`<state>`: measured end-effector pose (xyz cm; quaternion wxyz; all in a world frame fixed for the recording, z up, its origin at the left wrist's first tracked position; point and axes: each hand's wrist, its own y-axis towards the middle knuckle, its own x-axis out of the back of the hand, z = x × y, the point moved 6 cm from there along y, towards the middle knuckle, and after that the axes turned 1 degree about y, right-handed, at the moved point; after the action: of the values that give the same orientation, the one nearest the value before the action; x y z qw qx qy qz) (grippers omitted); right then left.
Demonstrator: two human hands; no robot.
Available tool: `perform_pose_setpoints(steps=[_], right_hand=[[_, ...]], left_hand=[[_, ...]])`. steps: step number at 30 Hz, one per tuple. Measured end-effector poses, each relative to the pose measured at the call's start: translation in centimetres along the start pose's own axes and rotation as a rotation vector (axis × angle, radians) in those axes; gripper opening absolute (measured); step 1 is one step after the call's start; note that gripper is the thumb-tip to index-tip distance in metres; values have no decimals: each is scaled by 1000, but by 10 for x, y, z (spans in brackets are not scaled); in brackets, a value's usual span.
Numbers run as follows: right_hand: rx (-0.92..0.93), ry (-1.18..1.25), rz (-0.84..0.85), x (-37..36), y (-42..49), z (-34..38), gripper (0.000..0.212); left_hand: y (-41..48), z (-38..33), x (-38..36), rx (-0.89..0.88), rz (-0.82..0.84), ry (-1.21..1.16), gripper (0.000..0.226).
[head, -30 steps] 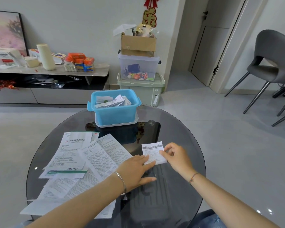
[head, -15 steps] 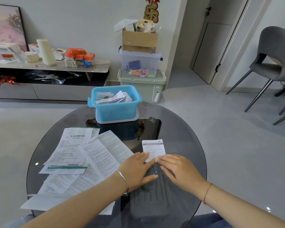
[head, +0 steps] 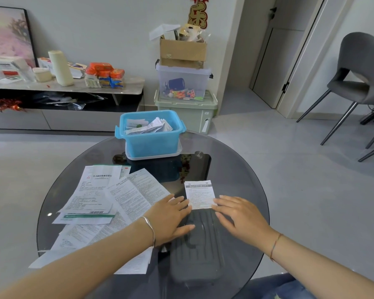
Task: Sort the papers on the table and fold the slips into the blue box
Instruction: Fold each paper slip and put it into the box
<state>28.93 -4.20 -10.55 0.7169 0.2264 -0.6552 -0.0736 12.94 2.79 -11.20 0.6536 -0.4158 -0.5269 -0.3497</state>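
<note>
Your R hand (head: pixel 240 219) now lies flat, fingers spread, like L hand (head: pixel 171 216), at slip (head: pixel 200 195) edge; press crease evenly w/ corners aligned.

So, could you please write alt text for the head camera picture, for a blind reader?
The left hand and right hand lie flat on a round glass table, fingertips on the lower corners of a small printed slip. Loose papers lie to the left; a blue box of slips stands behind.
</note>
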Motion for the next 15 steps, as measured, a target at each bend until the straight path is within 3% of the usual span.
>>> perform_pose_setpoints(steps=[4, 7, 11, 15], right_hand=[[-42, -16, 3, 3, -1, -6, 37], [-45, -23, -14, 8, 3, -3, 36], [13, -53, 7, 2, 10, 4, 36], [154, -142, 72, -6, 22, 4, 35]], left_hand=[[2, 0, -3, -23, 47, 55, 78], [5, -2, 3, -26, 34, 55, 96], [11, -11, -1, 39, 31, 69, 69], [16, -10, -2, 64, -14, 73, 63]])
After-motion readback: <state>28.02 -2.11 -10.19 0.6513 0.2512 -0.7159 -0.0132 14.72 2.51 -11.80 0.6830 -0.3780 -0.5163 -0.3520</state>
